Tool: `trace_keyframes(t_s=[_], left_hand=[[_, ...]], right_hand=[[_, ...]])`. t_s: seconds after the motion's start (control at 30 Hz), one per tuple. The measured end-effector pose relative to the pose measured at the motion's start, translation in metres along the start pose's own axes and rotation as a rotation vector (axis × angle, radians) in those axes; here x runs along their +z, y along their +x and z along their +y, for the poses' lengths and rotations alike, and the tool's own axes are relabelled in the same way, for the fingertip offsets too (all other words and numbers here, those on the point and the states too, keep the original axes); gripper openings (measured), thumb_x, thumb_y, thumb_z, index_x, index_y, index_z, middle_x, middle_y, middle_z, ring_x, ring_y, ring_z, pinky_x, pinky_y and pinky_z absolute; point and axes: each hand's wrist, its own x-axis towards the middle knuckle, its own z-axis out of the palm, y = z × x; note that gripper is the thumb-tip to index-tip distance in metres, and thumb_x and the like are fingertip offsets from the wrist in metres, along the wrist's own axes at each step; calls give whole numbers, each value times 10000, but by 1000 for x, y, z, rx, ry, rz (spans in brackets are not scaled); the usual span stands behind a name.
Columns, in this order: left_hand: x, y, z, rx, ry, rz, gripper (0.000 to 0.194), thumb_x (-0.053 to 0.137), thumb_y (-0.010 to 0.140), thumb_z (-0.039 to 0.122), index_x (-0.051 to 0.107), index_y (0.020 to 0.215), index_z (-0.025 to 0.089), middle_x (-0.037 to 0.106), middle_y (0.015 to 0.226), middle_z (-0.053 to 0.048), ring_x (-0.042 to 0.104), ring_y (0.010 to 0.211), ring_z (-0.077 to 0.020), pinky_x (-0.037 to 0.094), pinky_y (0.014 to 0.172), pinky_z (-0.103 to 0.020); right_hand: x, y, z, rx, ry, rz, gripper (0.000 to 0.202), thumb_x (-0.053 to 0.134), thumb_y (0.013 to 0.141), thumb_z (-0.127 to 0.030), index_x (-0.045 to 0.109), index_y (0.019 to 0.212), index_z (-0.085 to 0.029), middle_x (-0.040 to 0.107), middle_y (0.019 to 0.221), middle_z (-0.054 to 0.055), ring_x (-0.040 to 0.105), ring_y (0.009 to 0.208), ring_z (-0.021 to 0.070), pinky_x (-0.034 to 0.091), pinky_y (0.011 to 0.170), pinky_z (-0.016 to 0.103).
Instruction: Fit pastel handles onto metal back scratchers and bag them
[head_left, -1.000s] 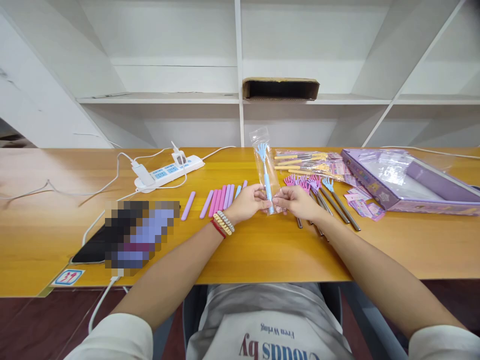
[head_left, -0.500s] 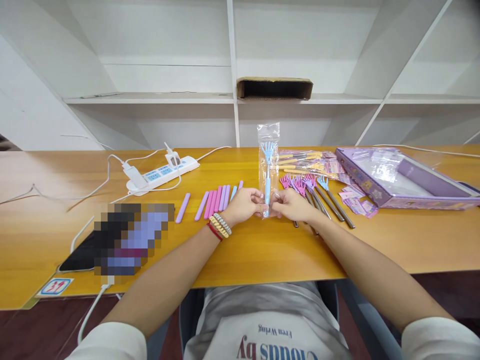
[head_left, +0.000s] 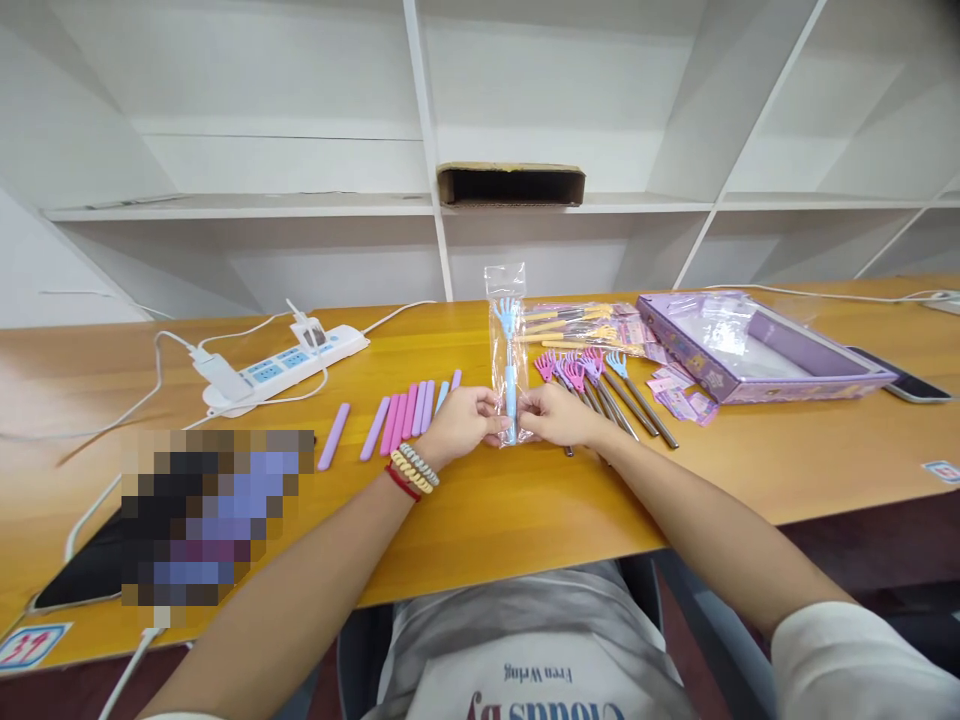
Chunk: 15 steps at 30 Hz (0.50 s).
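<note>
A clear plastic bag (head_left: 496,350) stands upright with a light blue hand-shaped scratcher (head_left: 511,385) inside it. My left hand (head_left: 466,425) pinches the bag's lower left edge, fingers closed. On the lower right edge, the fingers of my right hand (head_left: 553,414) are closed too. Pink and purple handle tubes (head_left: 398,420) lie in a row left of my left hand, with a light blue one partly hidden behind it. Beyond my right hand, several scratchers with pink, purple and blue heads and metal rods (head_left: 637,400) lie on the wooden table (head_left: 480,540).
Bagged yellow scratchers (head_left: 585,330) and small pink cards (head_left: 681,393) lie beside a purple box (head_left: 810,392). A power strip (head_left: 289,368) with cables and a dark device (head_left: 82,575) are at left. A cardboard box (head_left: 510,185) sits on the white shelf (head_left: 247,206).
The camera view has turned to the right, so the scene appears shifted left. A phone at the right of the purple box now shows more fully. Both hands keep their hold on the bag.
</note>
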Motion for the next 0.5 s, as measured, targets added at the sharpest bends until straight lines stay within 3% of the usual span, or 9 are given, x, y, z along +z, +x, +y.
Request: trace_keyframes(t_s=[0.33,0.5], left_hand=[[-1,1,-5,13,-29,-55,323,794,583,191,528,751,121,602,591,3,609,509,-126,556,522,-276],[-1,0,-6,33,-22,-78,260,753,619,177,551,769,112,614,604,-7,621,537,-128,560,539,-265]], right_hand=[[-6,-2,1,4,47,-102,156,442,691,-151,580,622,-130,550,479,-25,475,442,69,343,487,173],[-4,-1,3,22,42,-82,153,452,687,-156,550,572,-134,544,459,-26,470,430,64,345,477,168]])
